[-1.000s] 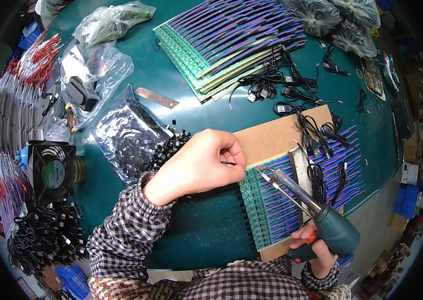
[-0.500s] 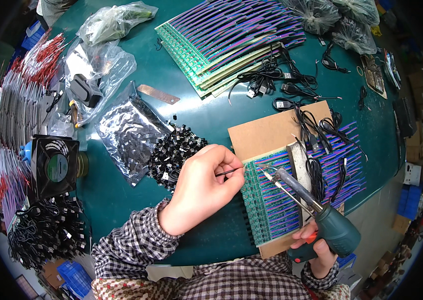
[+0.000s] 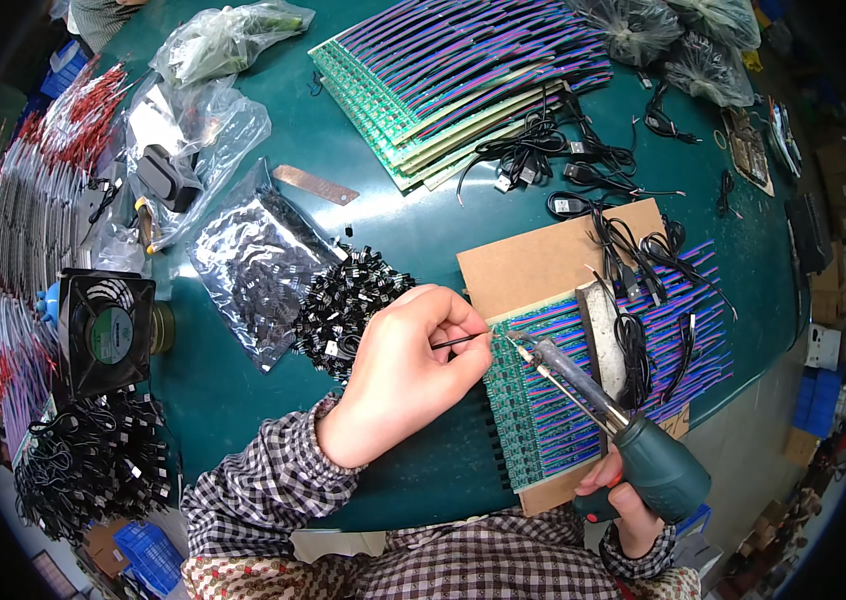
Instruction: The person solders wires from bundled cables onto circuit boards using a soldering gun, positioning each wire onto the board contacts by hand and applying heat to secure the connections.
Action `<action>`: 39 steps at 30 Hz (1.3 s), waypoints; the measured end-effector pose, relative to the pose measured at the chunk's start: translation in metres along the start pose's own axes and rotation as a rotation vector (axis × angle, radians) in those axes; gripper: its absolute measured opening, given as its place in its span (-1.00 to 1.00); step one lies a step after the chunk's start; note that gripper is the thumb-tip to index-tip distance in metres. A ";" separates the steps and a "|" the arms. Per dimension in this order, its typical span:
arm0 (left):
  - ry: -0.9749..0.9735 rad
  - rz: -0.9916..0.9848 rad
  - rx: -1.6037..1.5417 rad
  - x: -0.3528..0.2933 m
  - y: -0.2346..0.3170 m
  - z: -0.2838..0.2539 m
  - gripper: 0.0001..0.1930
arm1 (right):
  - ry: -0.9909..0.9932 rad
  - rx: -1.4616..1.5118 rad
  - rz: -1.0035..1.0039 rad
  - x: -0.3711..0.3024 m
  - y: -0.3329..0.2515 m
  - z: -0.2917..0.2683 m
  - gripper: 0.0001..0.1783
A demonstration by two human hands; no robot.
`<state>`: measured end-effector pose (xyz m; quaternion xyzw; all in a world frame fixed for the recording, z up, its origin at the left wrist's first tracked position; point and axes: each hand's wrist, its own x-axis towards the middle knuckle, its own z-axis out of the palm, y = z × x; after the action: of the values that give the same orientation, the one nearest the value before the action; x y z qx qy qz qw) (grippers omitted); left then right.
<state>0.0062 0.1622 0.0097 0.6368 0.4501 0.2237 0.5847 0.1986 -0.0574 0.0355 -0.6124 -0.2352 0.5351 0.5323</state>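
My left hand (image 3: 405, 375) is closed in a pinch on a thin black wire (image 3: 457, 342), its fingertips at the upper left corner of a green circuit board panel (image 3: 518, 440). Rows of blue, red and black wires run rightward from this panel. In my right hand (image 3: 637, 520) is a soldering gun (image 3: 665, 470) with a dark green body. Its tip points up and left, close to the board's edge beside my left fingertips; whether it touches is too small to tell. A pale metal bar (image 3: 599, 335) lies across the wires, with black USB cables (image 3: 633, 360) beside it.
Brown cardboard (image 3: 543, 270) lies under the panel. Left of it sit a heap of small black connectors (image 3: 353, 300) and a clear bag (image 3: 243, 270). More wired panels (image 3: 373, 130) are stacked at the back. A fan (image 3: 108, 330) and bundled black cables (image 3: 93, 460) stand at left.
The soldering gun has shifted slightly left and down, bringing its tip closer to my left fingertips. My left hand has barely moved and keeps its pinch on the wire.
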 end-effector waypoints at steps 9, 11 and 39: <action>-0.026 -0.027 -0.003 0.002 0.000 -0.001 -0.90 | 0.020 -0.034 0.017 0.000 0.002 -0.002 -0.32; -0.027 -0.033 0.002 0.002 0.000 -0.001 -0.90 | 0.007 -0.042 0.024 0.002 -0.002 0.000 -0.33; 0.000 -0.023 -0.004 0.002 -0.001 0.003 -0.89 | -0.074 0.078 -0.109 0.000 -0.013 -0.003 -0.38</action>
<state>0.0093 0.1620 0.0074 0.6304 0.4570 0.2179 0.5884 0.2048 -0.0546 0.0464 -0.5571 -0.2666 0.5366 0.5750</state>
